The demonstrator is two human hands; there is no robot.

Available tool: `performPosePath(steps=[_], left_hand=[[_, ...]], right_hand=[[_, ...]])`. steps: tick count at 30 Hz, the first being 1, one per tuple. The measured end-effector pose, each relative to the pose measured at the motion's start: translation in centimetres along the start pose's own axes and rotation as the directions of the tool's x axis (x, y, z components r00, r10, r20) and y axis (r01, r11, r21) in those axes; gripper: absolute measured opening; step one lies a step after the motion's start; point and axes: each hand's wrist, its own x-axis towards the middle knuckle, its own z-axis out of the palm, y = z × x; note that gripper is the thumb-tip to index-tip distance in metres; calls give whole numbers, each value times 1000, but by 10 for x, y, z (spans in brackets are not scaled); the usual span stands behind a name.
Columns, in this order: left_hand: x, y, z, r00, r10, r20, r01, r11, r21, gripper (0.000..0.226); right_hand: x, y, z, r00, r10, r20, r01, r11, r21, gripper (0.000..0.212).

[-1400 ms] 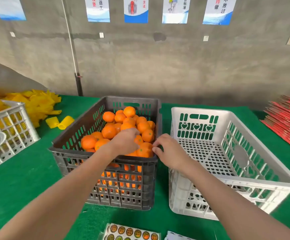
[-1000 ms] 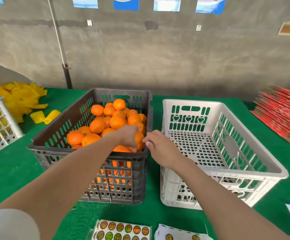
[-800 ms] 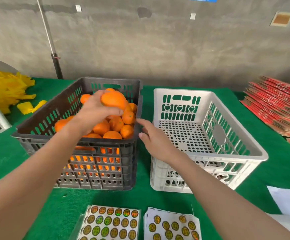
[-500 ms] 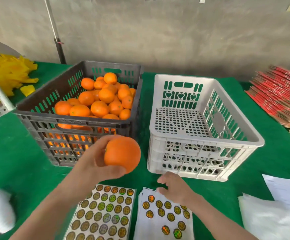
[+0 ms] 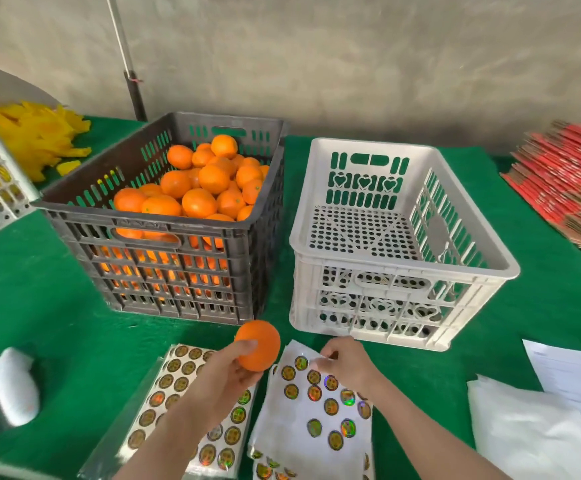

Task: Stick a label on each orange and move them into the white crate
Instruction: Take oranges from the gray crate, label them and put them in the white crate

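My left hand (image 5: 226, 377) cups a smooth bright orange (image 5: 261, 339); my right hand (image 5: 348, 363) pinches the label sheet (image 5: 313, 427) at its top edge.

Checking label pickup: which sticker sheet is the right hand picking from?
The sparser sheet on the right, not the fuller sheet; right hand pinches its top edge.

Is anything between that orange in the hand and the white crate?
Nothing visible. The orange in the left hand only has to rise over the near wall of the white crate; its top is open.
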Motion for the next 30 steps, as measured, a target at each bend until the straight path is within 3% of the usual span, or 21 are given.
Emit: performPosePath(steps=[2, 6, 9, 14, 16, 17, 19, 21, 24, 30], left_hand=[[2, -1, 4, 999, 1, 35, -3, 999, 46, 71], [4, -2, 15, 995, -1, 101, -17, 984, 175, 96], [5, -1, 21, 989, 11, 147, -47, 969, 243, 94], [7, 8, 26, 978, 17, 207, -91, 931, 354, 125], [7, 10, 28, 977, 5, 215, -79, 938, 337, 118], [7, 10, 29, 979, 1, 202, -63, 952, 299, 116], [8, 8, 29, 989, -2, 146, -26, 981, 191, 120], [9, 6, 27, 993, -13, 115, 5, 997, 71, 128], [9, 6, 23, 990, -45, 132, 45, 999, 2, 133], [10, 6, 20, 974, -117, 195, 104, 992, 77, 123]], right_hand=[[-2, 0, -9, 999, -42, 13, 42, 999, 17, 52], [-7, -1, -16, 993, -120, -21, 120, 993, -18, 55], [-12, -1, -13, 980, -184, -70, 181, 983, -39, 46], [-17, -13, -20, 989, -132, -68, 139, 984, 112, 29], [-20, -20, -20, 984, -147, -102, 157, 983, 100, 11], [-24, -21, -18, 969, -171, -180, 179, 983, 34, 23], [-30, -23, -11, 840, -367, -398, 308, 929, -207, 32], [-37, -26, -4, 734, -535, -419, 424, 842, -334, 28], [-38, -29, 0, 753, -568, -333, 486, 820, -301, 24], [-37, -31, 0, 828, -516, -221, 443, 842, -306, 5]])
